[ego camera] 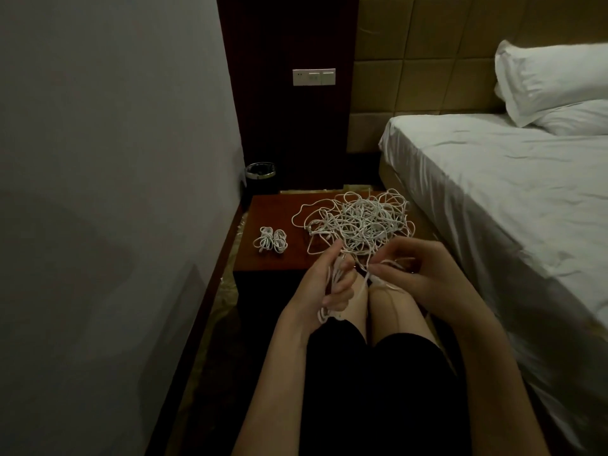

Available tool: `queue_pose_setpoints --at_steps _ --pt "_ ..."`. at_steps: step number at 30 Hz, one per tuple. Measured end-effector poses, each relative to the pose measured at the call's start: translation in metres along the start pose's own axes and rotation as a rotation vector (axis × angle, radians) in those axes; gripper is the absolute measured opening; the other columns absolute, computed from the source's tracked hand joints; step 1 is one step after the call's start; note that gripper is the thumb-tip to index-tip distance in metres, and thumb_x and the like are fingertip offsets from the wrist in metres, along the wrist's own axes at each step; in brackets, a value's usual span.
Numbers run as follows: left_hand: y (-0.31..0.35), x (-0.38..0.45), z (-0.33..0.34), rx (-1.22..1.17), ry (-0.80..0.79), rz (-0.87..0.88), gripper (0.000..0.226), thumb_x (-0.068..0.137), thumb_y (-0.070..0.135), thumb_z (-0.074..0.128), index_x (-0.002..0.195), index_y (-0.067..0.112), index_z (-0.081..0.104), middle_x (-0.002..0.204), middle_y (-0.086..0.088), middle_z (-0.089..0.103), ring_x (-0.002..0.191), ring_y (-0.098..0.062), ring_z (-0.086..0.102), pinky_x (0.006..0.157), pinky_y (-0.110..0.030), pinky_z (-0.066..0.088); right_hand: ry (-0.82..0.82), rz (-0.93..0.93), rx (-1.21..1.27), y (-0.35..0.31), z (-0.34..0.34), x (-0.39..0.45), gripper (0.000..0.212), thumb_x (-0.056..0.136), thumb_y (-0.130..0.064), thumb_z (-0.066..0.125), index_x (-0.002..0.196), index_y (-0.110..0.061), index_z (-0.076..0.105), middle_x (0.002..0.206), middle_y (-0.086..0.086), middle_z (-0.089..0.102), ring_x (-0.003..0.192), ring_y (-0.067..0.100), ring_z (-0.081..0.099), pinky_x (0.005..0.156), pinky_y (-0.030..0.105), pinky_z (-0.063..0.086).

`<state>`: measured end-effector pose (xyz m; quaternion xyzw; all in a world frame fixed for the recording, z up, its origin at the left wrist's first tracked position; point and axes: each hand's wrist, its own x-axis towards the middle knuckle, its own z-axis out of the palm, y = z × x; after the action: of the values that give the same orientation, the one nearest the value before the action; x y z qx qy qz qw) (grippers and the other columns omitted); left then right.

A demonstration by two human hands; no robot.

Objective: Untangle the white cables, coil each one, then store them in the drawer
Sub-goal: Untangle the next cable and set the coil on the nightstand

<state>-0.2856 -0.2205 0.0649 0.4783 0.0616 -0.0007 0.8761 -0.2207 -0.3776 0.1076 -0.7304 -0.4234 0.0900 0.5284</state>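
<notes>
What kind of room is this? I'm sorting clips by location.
Most likely a hotel bedroom: a bed with white sheets and pillows, a padded headboard, and a bedside table under a wall switch panel.

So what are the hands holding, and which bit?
Both hold white cable. The left hand grips gathered loops; the right hand pinches a strand leading up to the tangle.

So there's a low reddish-brown wooden nightstand (pixel 276 209) wedged between the wall on the left and the bed on the right. A big messy tangle of white cables (pixel 358 222) sprawls over its right half, and two small coiled bundles (pixel 270 239) sit side by side, touching, near its left front.
</notes>
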Motion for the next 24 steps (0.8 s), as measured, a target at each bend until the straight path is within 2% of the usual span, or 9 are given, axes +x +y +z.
queue_pose_setpoints --at_steps 6,9,12,15,17,19,21,23,24 --pt "-0.002 0.002 0.010 0.138 0.058 0.044 0.055 0.080 0.065 0.044 0.067 0.012 0.053 0.051 0.003 0.037 0.038 -0.004 0.034 0.037 -0.015 0.028 -0.017 -0.053 -0.009 -0.005 0.026 0.006 0.011 0.079 -0.006 0.075 0.088 -0.009 0.071 0.081 0.001 0.072 0.075 0.012 0.070 0.073 0.028 0.058" --pt "-0.002 0.001 0.017 0.165 0.094 0.038 0.057 0.092 0.059 0.040 0.063 0.016 0.064 0.052 0.002 0.040 0.040 -0.006 0.037 0.039 -0.017 0.030 0.095 -0.032 -0.058 -0.003 0.033 0.009 0.014 0.076 -0.006 0.078 0.085 -0.009 0.067 0.075 -0.001 0.070 0.068 0.007 0.069 0.065 0.020 0.055" --pt "-0.001 -0.003 0.019 0.180 0.069 0.014 0.046 0.093 0.055 0.044 0.067 0.024 0.066 0.044 0.008 0.031 0.031 -0.003 0.026 0.033 -0.015 0.022 0.220 -0.075 -0.089 0.003 0.031 0.009 0.016 0.076 -0.006 0.078 0.084 -0.010 0.065 0.074 -0.004 0.068 0.070 0.006 0.067 0.064 0.016 0.052" --pt "-0.001 -0.005 0.018 0.170 -0.027 -0.032 0.033 0.085 0.055 0.051 0.090 0.028 0.069 0.045 0.008 0.024 0.030 -0.001 0.017 0.031 -0.013 0.016 0.238 -0.062 -0.115 0.009 0.027 0.009 0.013 0.078 -0.006 0.075 0.083 -0.014 0.066 0.073 -0.003 0.066 0.070 0.010 0.065 0.062 0.026 0.053" --pt "-0.002 -0.006 0.013 0.106 -0.088 -0.048 0.032 0.087 0.052 0.051 0.098 0.027 0.068 0.045 0.008 0.023 0.029 -0.001 0.017 0.031 -0.012 0.017 0.121 -0.012 -0.020 0.010 0.020 0.008 0.009 0.082 -0.010 0.073 0.089 -0.011 0.068 0.080 0.002 0.069 0.078 0.016 0.068 0.072 0.037 0.057" --pt "-0.001 -0.007 0.007 0.034 -0.174 -0.075 0.030 0.084 0.055 0.060 0.088 0.026 0.069 0.043 0.010 0.026 0.027 0.001 0.020 0.030 -0.011 0.020 0.023 0.026 0.052 0.010 0.009 0.004 0.017 0.080 -0.021 0.073 0.093 -0.011 0.071 0.086 0.005 0.072 0.085 0.020 0.069 0.079 0.041 0.057" --pt "-0.001 -0.007 0.004 -0.010 -0.225 -0.099 0.033 0.077 0.056 0.071 0.072 0.025 0.061 0.041 0.011 0.030 0.025 0.001 0.023 0.029 -0.011 0.021 0.041 0.023 -0.005 0.010 0.002 0.002 0.010 0.078 -0.022 0.072 0.088 -0.021 0.072 0.084 0.002 0.073 0.081 0.022 0.069 0.074 0.042 0.056" --pt "-0.003 -0.006 0.007 0.041 -0.197 -0.103 0.031 0.084 0.051 0.062 0.065 0.027 0.060 0.039 0.012 0.029 0.024 0.001 0.021 0.029 -0.012 0.018 0.145 -0.009 -0.081 0.010 0.002 0.002 0.014 0.080 -0.013 0.074 0.083 -0.027 0.073 0.078 0.000 0.073 0.074 0.026 0.068 0.070 0.046 0.056" --pt "-0.004 -0.006 0.010 0.072 -0.188 -0.101 0.032 0.088 0.048 0.054 0.063 0.028 0.060 0.039 0.012 0.028 0.024 0.001 0.020 0.030 -0.012 0.016 0.196 -0.036 -0.096 0.009 0.006 0.003 0.017 0.080 -0.010 0.074 0.082 -0.027 0.073 0.077 -0.002 0.072 0.074 0.023 0.067 0.070 0.043 0.057"
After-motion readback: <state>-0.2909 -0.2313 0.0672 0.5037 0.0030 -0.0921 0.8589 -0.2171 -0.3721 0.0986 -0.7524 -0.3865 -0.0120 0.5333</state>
